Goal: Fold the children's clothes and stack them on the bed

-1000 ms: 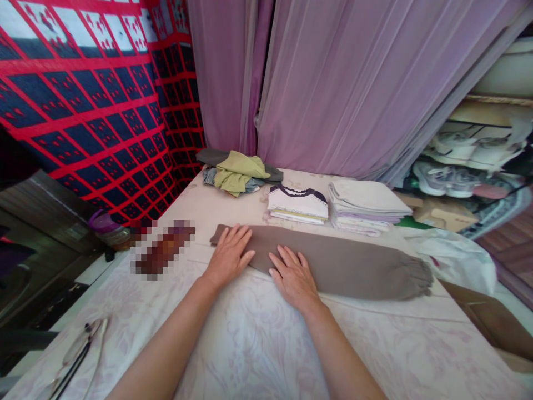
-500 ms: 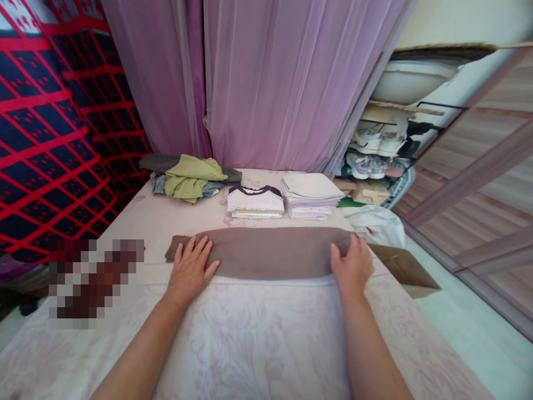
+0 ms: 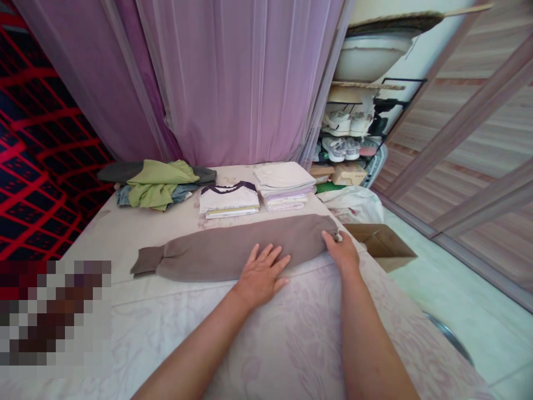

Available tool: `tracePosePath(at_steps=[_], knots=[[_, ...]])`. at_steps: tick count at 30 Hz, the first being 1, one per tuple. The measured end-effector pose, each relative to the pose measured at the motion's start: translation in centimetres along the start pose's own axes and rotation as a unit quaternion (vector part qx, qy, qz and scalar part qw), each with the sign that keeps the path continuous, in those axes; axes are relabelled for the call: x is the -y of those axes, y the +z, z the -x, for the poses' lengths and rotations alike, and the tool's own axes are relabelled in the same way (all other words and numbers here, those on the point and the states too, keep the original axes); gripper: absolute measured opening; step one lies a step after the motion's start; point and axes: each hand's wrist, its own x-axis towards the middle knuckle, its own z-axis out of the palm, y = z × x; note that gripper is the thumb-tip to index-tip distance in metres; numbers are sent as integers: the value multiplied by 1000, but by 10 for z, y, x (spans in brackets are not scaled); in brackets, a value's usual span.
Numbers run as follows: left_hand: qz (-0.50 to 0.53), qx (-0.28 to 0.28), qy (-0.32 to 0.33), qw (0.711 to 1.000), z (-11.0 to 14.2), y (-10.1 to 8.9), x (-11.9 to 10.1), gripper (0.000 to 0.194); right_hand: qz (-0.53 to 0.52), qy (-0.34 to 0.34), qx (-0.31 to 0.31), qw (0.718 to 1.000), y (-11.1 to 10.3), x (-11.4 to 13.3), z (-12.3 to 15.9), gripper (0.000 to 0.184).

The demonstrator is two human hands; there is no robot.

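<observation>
While the left hand point(image 3: 260, 275) is lying spread, a folded brown garment point(image 3: 204, 253) is resting beneath it on the floral sheet point(image 3: 287, 344).
Right hand point(image 3: 342, 250) is curling at its right end, pinch unclear; beyond, two folded stacks point(image 3: 231, 201) are standing; purple curtain point(image 3: 245, 83) is hanging behind.

Ahead of me hangs a purple curtain point(image 3: 233, 83), and on my left a red-and-dark checked cloth point(image 3: 41, 155). To my right I see a white basin point(image 3: 375, 58) above white shoes point(image 3: 347, 123), with grey shoes point(image 3: 340, 149) below those. Nearer me are a white bag point(image 3: 356, 204), an open cardboard box point(image 3: 385, 241), pale floor tiles point(image 3: 470, 278) and wood-grain panels point(image 3: 478, 128).
</observation>
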Motion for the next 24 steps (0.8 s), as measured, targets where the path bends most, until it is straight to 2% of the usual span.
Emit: tracePosePath(at_steps=[2, 5, 11, 17, 21, 24], knots=[[-2, 13, -20, 1000, -16, 10, -4, 55, -11, -11, -10, 1000, 2, 0, -1, 54], [1, 35, -51, 998, -25, 17, -3, 55, -27, -6, -33, 999, 5, 8, 3, 47], [60, 87, -75, 992, -32, -3, 5, 54, -47, 7, -54, 997, 5, 18, 9, 47], [22, -38, -112, 993, -73, -28, 36, 39, -77, 3, -47, 996, 5, 14, 11, 46], [-8, -19, -168, 986, -105, -30, 54, 41, -78, 5, -46, 996, 5, 15, 12, 49], [-11, -15, -189, 982, -117, -24, 61, 33, -70, -1, -47, 996, 5, 16, 11, 50]])
